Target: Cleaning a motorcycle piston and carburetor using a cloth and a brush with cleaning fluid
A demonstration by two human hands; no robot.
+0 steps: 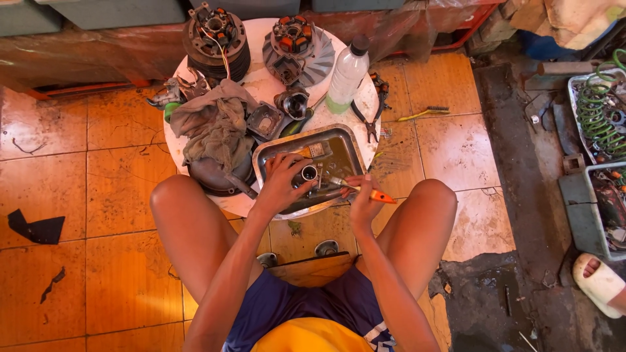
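Head view: left hand (282, 177) grips small metal cylinder part (308, 173) over metal tray (343, 140) at near edge of round white bench (264, 85). Right hand (362, 197) pinches brush with orange handle (365, 190), bristle end at part. Grey rag (215, 127) on left side of bench, plastic bottle (347, 73) and pliers (370, 117) near right edge, finned engine parts (215, 36) along far edge.
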